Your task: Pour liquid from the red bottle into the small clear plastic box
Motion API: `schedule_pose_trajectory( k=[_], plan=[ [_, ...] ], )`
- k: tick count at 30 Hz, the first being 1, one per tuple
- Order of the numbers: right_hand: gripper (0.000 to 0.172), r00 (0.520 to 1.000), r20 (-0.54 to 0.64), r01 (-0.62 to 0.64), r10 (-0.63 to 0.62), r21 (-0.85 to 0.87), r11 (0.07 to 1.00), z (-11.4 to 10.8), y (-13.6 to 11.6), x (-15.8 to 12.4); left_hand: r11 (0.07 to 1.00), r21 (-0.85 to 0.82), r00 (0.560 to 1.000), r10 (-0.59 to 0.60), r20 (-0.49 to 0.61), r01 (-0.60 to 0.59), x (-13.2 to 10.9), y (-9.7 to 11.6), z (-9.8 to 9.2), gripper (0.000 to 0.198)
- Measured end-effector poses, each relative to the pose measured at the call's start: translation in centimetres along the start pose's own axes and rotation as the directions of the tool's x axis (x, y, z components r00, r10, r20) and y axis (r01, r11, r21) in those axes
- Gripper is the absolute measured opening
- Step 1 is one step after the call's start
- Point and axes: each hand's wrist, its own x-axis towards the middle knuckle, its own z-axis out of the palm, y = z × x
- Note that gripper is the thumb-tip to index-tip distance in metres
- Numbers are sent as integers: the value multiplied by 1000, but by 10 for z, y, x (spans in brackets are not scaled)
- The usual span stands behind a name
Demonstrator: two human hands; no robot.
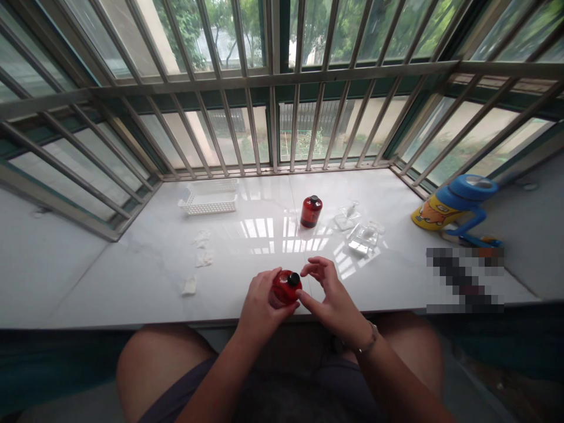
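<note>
My left hand is wrapped around a red bottle with a black cap, close to the front edge of the white ledge. The bottle leans a little to the right. On its right side, my right hand has its thumb and fingers apart near the cap; the thumb tip is by the bottle's shoulder, and whether it touches cannot be made out. A second red bottle with a black cap stands upright farther back. To its right lie clear plastic pieces and another clear plastic item.
A white perforated basket sits at the back left. Crumpled white tissues and a small white piece lie at left. A blue and yellow flask stands at right, near a blurred-out patch. Metal bars enclose the ledge.
</note>
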Motion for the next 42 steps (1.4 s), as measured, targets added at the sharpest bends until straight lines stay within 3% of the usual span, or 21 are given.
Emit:
schedule_pose_trajectory(
  k=[4, 8, 15, 20, 26, 32, 38, 42],
  plan=[
    [68, 998, 64, -20, 18, 38, 999, 0, 0, 0, 1000, -5, 1000, 8, 3, -8, 0, 0, 0, 74],
    [57, 1000, -4, -9, 9, -9, 1000, 1, 3, 0, 1000, -9, 1000, 21, 1, -21, 0, 3, 1, 74],
    [61, 1000, 19, -15, 16, -18, 1000, 0, -4, 0, 1000, -13, 999, 27, 38, -26, 0, 6, -1, 77],
    [56, 996, -62, -67, 60, -104, 992, 1, -3, -1, 991, 83, 995, 101, 28, -103, -3, 2, 1, 81],
    [49, 977, -207, -73, 45, -133, 988, 10, 3, -6, 924, 318, 963, 255, -92, -214, -4, 4, 11, 75],
    [51, 954, -294, -94, 56, -116, 989, 12, 3, -5, 882, 402, 929, 333, -163, -246, 4, 11, 25, 67],
    [52, 931, -343, -182, 129, -129, 975, 1, -3, -2, 951, 257, 972, 207, -108, -173, 14, 18, 35, 72],
    [52, 945, -275, -180, 178, 18, 983, -10, -5, -3, 999, -11, 998, 41, 53, -41, 18, 33, 28, 72]
  ],
)
